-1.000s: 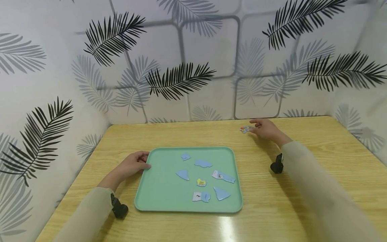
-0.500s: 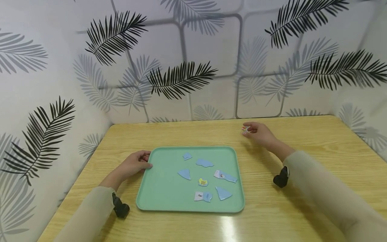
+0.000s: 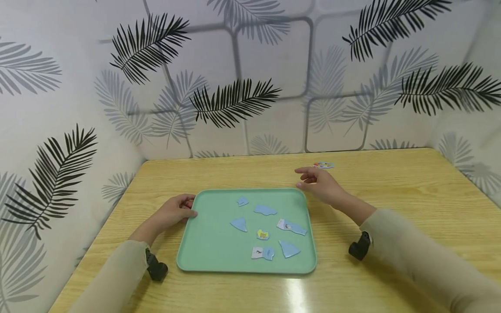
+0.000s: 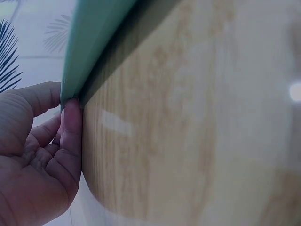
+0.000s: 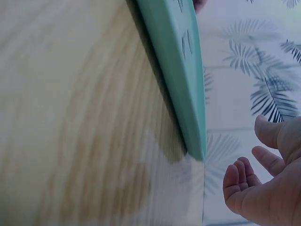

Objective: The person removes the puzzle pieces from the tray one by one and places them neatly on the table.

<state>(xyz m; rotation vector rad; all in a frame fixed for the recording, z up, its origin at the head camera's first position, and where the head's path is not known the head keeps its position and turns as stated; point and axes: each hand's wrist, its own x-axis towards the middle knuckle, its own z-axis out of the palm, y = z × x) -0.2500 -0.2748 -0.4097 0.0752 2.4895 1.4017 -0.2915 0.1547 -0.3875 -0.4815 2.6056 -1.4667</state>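
A green tray (image 3: 211, 243) lies on the wooden table with several light-blue puzzle pieces (image 3: 289, 249) spread over its middle and right side. One small puzzle piece (image 3: 262, 235) is mostly yellow. My left hand (image 3: 171, 214) holds the tray's left rim, and in the left wrist view the thumb and a finger (image 4: 72, 120) pinch its edge. Over the tray's far right corner hovers my right hand (image 3: 321, 186), holding nothing, its fingers loosely bent and apart from the rim. Behind it lies a colourful puzzle piece or small pile (image 3: 323, 165); which of these, I cannot tell.
The wooden table (image 3: 399, 195) reaches back to a wall (image 3: 270, 126) with a leaf pattern. Another such wall stands along the table's left side. A black camera (image 3: 359, 246) is strapped to the right wrist, another (image 3: 156, 268) to the left.
My right hand has left the colourful puzzle bits at the back and come left and nearer, to the tray's far right corner. The left hand stays on the rim.
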